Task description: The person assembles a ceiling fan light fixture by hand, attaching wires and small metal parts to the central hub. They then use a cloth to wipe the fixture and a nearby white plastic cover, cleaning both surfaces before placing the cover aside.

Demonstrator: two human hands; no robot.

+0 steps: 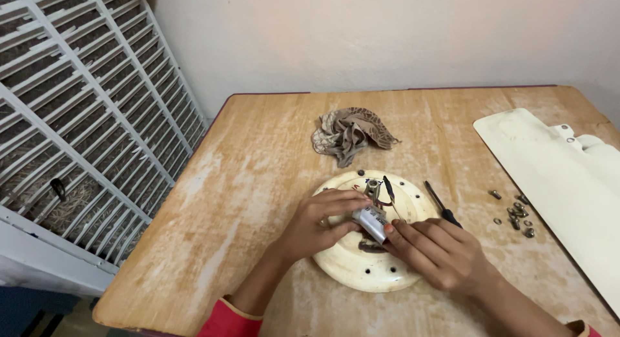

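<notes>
**Two hands on a small cylinder over a round cream housing**

We see a worn wooden table (258, 156) filling most of the view, with a white slatted grille (84, 117) standing off its left edge. Along the right side lies a long cream fan blade (555, 182). Near the table's middle rests a round cream housing (361, 272), a shallow disc with small holes about its rim. Behind it sits a crumpled brown rag (349, 135).

Over the disc we find both hands. The left hand (316, 222) comes in from below, its fingers curled and closed round one end of a small silver cylinder (371, 221). The right hand (439, 253) meets it from the other side, fingertips pressed together against the cylinder's lower end. The cylinder is thus clamped between both hands, just above the housing's centre, with thin wires rising behind it.

Just beside the disc lies a dark screwdriver (442, 206), and farther right a scatter of small screws and washers (515, 214).
</notes>
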